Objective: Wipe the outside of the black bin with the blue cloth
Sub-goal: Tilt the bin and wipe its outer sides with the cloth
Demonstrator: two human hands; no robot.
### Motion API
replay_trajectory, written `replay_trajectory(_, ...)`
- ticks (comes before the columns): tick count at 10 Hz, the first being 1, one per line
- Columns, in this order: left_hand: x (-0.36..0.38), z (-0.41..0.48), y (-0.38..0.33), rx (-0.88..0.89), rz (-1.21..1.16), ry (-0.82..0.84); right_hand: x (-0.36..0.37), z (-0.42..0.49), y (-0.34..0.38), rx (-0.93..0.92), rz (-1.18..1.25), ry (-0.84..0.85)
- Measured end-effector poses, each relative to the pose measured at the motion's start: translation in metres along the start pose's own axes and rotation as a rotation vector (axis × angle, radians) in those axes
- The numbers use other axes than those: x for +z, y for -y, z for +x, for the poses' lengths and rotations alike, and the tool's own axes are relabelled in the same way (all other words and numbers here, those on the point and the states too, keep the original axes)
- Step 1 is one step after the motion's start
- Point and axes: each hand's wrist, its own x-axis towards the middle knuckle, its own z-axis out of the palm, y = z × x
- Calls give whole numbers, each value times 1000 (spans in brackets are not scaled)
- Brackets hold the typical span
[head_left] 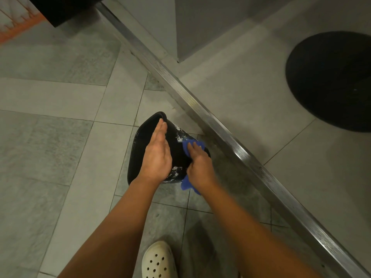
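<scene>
left hand (157,155): flat and open, laid along the top of the black bin (176,157), fingertips at its rim.
right hand (199,167): presses the blue cloth (186,184) against the bin's right side.
bin: tipped on the tiled floor (60,137), directly under both hands, long axis pointing away, soapy streaks showing.
count: one bin, one cloth, one white clog (158,259).

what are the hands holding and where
Right hand presses the blue cloth against the black bin side; left hand lies flat across its rim, steadying it.
</scene>
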Motion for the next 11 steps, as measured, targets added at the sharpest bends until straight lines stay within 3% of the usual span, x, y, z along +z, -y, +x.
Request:
replay_trajectory(1, 2, 0, 2, 10, -20, -6, 8, -18, 3, -40, 112, -82)
replay_trajectory(2, 1, 1, 3, 8, -11, 7, 9, -13, 15, -182, 61, -78)
replay_trajectory(3, 1, 4, 5, 16, -3, -41, 6, 5, 16, -196, 15, -29)
replay_trajectory(4, 2, 5, 5, 43, 11, -49, 4, 4, 6, -66, -35, -43)
replay_trajectory(6, 3, 2, -1, 67, -3, -37, 8, -17, 14, -215, -12, -62)
replay_trajectory(9, 3, 7, -4, -47, -36, -105, 8, -3, 5, -155, -16, -23)
replay_trajectory(11, 2, 4, -2, -10, -73, -36, 7, -11, -14, -82, 58, -37)
